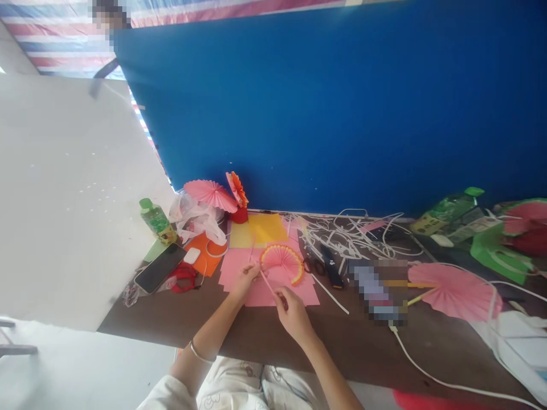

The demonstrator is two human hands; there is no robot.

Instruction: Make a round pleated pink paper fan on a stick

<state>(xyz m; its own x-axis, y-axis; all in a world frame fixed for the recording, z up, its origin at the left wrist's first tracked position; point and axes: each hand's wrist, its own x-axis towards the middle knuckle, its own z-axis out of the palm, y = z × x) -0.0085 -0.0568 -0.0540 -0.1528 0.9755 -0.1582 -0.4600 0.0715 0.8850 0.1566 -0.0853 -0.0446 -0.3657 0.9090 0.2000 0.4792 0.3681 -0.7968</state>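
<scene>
A narrow pink paper strip (268,282) stretches slantwise between my two hands. My left hand (247,279) pinches its upper end, and the fingers of my right hand (292,310) are closed on its lower end. Just beyond them, a pleated pink paper fan (280,262) with an orange and yellow edge lies spread in a half round. Under the fan and my left hand are pink paper sheets (307,293), with yellow sheets (269,229) behind.
Black scissors (315,266) and a dark cutter-like tool (332,267) lie right of the fan, before a tangle of white strips (337,236). A phone (160,267) and green-capped bottle (158,221) stand left. Another pink fan (459,289) lies right. A blue panel (299,114) rises behind.
</scene>
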